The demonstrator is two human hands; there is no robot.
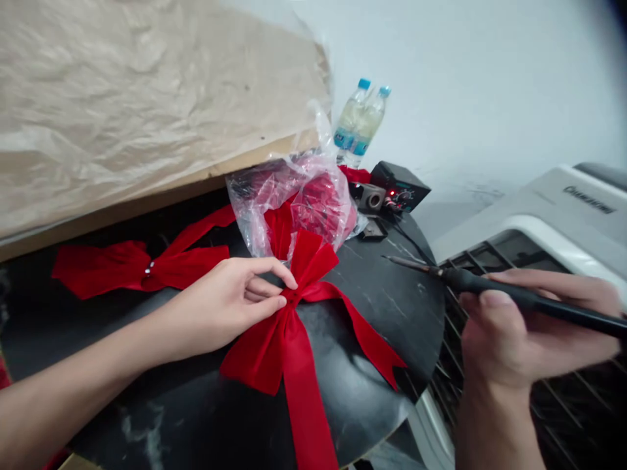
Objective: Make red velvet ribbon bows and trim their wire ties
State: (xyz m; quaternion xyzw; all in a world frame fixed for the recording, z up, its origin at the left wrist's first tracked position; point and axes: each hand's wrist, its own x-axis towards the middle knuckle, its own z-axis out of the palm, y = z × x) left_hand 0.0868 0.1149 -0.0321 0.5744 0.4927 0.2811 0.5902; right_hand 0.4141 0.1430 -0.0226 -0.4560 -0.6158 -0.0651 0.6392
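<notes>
A red velvet bow (304, 365) with long tails lies on the round black marbled table (377, 287). My left hand (245, 297) pinches its gathered middle between thumb and index finger. Off to the right, over the table's edge, my right hand (524, 320) is closed around the black handle of a soldering iron (470, 281). The iron's thin metal tip points left, apart from the bow. Another red bow (117, 264), with small shiny beads at its centre, rests on the left side of the table.
Behind the bow sits a clear plastic bag (313, 202) with red material inside. A black soldering station (401, 189) with a red light, an iron stand (367, 199) and two bottles (360, 124) stand farther back. A plastic-covered cardboard box (161, 111) and a white appliance (553, 202) flank the table.
</notes>
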